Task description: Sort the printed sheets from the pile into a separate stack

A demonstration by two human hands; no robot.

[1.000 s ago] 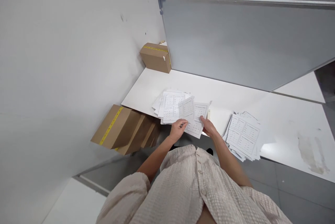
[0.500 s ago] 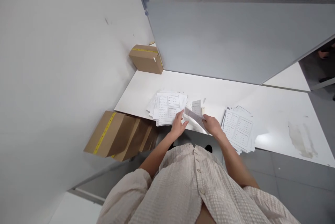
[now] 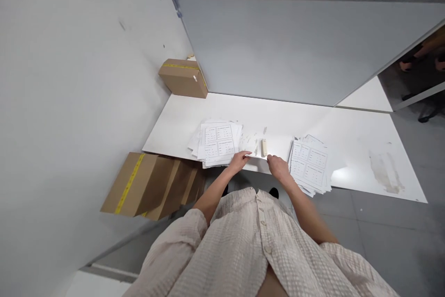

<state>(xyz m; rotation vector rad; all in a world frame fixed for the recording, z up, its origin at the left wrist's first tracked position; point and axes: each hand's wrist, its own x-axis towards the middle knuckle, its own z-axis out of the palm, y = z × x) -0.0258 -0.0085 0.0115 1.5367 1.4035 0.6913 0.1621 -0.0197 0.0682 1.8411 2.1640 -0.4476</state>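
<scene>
Between my two hands, at the table's front edge, are paper sheets [image 3: 257, 157], seen nearly edge-on as a thin white line. My left hand [image 3: 239, 161] pinches their left end, and my right hand [image 3: 277, 166] grips the right end. Just beyond the sheets lies a small cream oblong thing [image 3: 264, 147], perhaps a stapler. One stack of printed sheets [image 3: 219, 143] sits left of my left hand. Another fanned stack of printed sheets [image 3: 309, 163] lies right of my right hand, some corners past the table edge.
The white table [image 3: 354, 148] runs along a grey partition [image 3: 257, 47]. A taped cardboard box [image 3: 184, 81] stands at the back left, and several more cardboard boxes [image 3: 135, 186] are below the left end. Beyond the partition's right end, part of a person [image 3: 406, 63] shows.
The sheets, earlier tilted up in my right hand, are now level between both hands. My left hand has closed on them. The cream thing is uncovered. The view has shifted slightly.
</scene>
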